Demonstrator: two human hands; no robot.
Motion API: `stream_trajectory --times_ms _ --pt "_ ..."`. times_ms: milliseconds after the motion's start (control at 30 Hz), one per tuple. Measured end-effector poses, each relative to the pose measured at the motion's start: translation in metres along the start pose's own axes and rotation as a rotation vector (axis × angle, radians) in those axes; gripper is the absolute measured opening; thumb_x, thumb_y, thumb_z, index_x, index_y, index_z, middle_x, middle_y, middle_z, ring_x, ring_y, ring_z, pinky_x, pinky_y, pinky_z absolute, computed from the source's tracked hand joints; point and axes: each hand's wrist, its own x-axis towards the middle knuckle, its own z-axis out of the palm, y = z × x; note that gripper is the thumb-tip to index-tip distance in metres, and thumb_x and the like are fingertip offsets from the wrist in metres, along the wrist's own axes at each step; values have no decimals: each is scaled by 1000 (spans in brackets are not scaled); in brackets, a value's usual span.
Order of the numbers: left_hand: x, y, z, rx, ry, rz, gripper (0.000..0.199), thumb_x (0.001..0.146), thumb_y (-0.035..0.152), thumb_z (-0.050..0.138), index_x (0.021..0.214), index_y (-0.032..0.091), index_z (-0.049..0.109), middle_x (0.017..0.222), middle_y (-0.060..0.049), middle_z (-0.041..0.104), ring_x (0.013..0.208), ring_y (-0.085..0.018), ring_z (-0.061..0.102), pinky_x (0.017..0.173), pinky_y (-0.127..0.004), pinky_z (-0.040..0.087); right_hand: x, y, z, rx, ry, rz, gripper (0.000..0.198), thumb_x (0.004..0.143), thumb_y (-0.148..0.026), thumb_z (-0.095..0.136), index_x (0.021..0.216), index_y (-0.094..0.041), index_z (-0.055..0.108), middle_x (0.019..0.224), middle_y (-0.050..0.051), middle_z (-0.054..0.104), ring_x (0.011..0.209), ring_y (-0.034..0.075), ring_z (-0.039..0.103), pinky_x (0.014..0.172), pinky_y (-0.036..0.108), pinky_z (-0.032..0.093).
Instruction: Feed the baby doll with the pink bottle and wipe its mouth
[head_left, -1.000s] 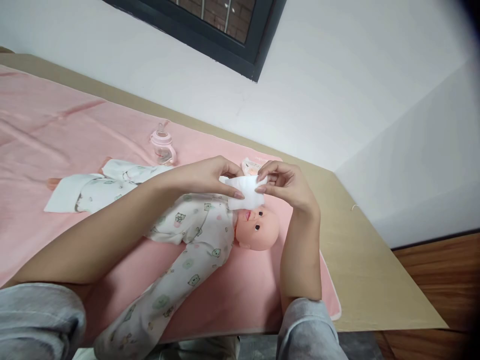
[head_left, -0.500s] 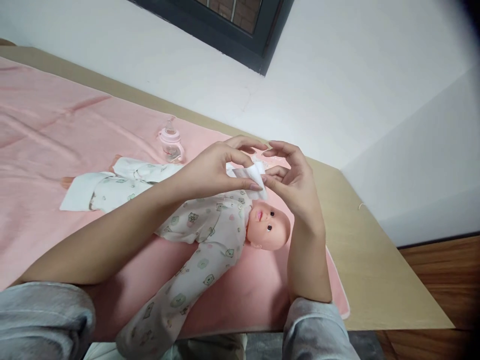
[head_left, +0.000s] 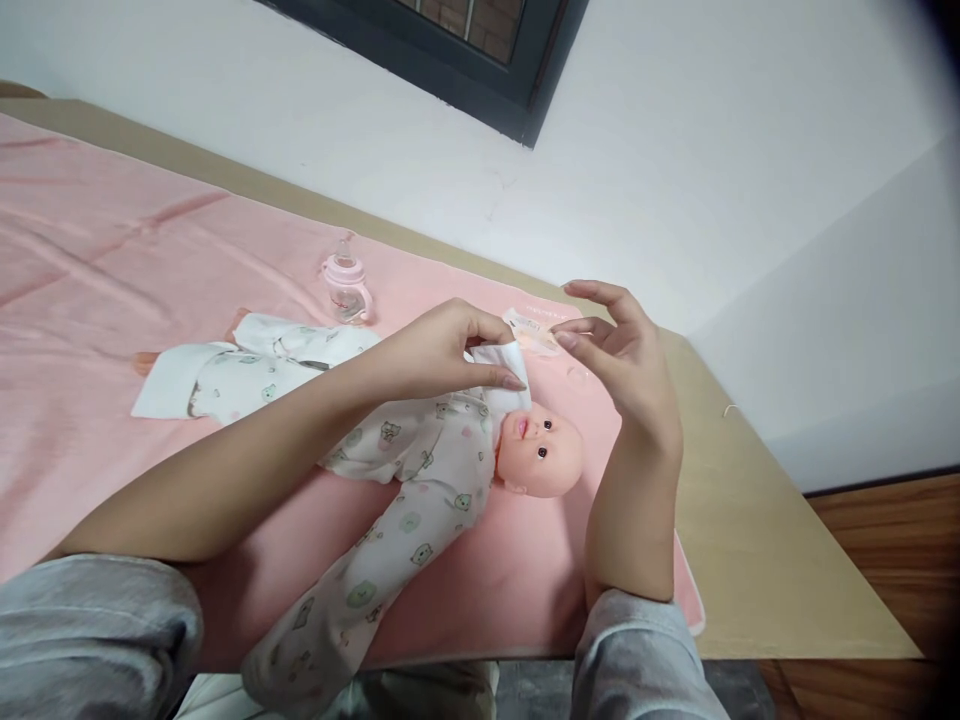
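A doll (head_left: 551, 455) lies on its back in a white outfit (head_left: 427, 440) printed with small green and brown animals, its head to the right. My left hand (head_left: 454, 350) pinches the plain white cuff (head_left: 510, 362) of the far sleeve between thumb and fingers, just above the doll's shoulder and chin. To the right of the cuff, my right hand (head_left: 630, 365) is raised and apart from it. Its index finger is stretched out and its thumb lies near another fingertip; I see nothing held there. The near sleeve hangs over the table's front edge.
A pink-topped baby bottle (head_left: 347, 290) stands behind the doll on a pink blanket (head_left: 67, 400). A small pale printed patch (head_left: 531, 328) shows beyond my hands. The tan tabletop (head_left: 765, 540) extends right; a white wall (head_left: 420, 160) and dark-framed window (head_left: 517, 90) rise behind.
My right hand has let go of the white cuff and moved away to the right. My left hand still grips the cuff, slightly lower, and the cuff lies flatter.
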Motion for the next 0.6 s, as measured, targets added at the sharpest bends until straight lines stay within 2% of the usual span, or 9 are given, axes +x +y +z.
stream_trajectory --times_ms 100,167,300,433,600 --pt "1 -3 2 65 -105 -23 27 81 39 70 69 17 59 69 3 54 64 -11 50 59 -25 36 7 17 -14 62 62 7 45 80 -49 74 119 -33 61 136 3 58 105 19 66 92 35 57" --pt "2 -5 7 99 -190 -42 30 80 38 68 64 17 53 63 4 46 59 -10 43 55 -25 31 14 40 -20 104 109 47 40 81 -48 73 116 -31 63 130 3 62 99 17 67 93 34 56" --pt "4 -10 20 156 -301 -96 29 79 33 64 61 17 46 60 4 40 55 -10 37 51 -26 26 28 102 -18 198 153 258 34 81 -45 72 107 -25 65 110 4 69 85 13 67 89 32 56" --pt "5 -12 29 211 -344 -106 26 80 29 58 62 18 43 59 3 42 55 -11 40 52 -26 26 28 156 -2 226 210 508 25 78 -34 72 97 -20 65 98 4 71 77 11 66 85 30 55" --pt "3 -7 33 309 -310 -93 20 82 25 54 65 18 47 61 2 49 58 -13 45 56 -27 29 13 193 17 300 157 626 22 77 -32 74 91 -18 65 92 6 73 81 13 69 91 32 55"
